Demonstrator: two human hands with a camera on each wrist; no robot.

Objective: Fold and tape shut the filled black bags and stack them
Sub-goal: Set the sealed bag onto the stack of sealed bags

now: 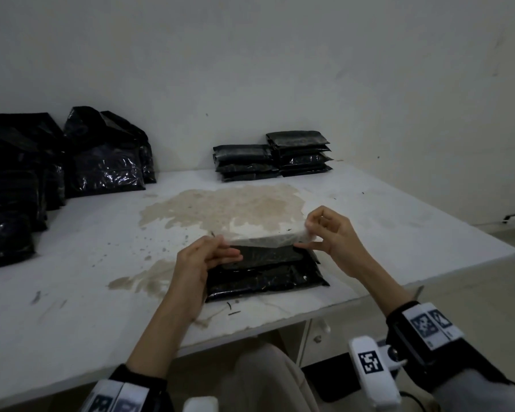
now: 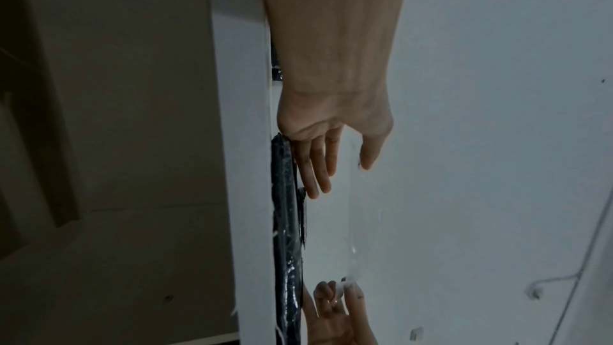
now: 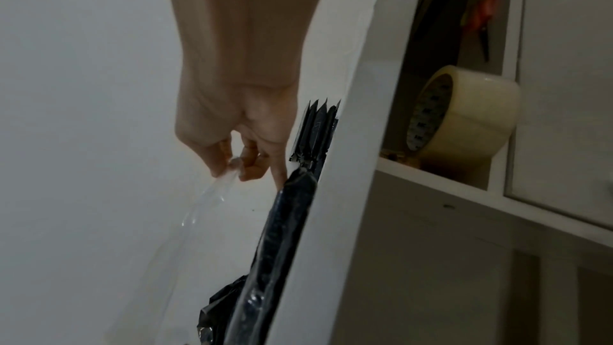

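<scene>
Bag: folded black bag (image 1: pixel 262 275) lies flat on the table (image 1: pixel 72 307).
Tape: clear strip (image 1: pixel 268 239) stretched just above the bag.
Left hand (image 1: pixel 199 260): pinches one strip end.
Right hand (image 1: pixel 330 233): pinches the other end.

Red-handled tool (image 3: pixel 482 13) beside tape roll (image 3: pixel 464 114) is blurred.

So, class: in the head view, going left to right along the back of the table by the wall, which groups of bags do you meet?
Heap of unsealed black bags → upright shiny black bag → lower stack of taped bags → taller stack of taped bags.
</scene>
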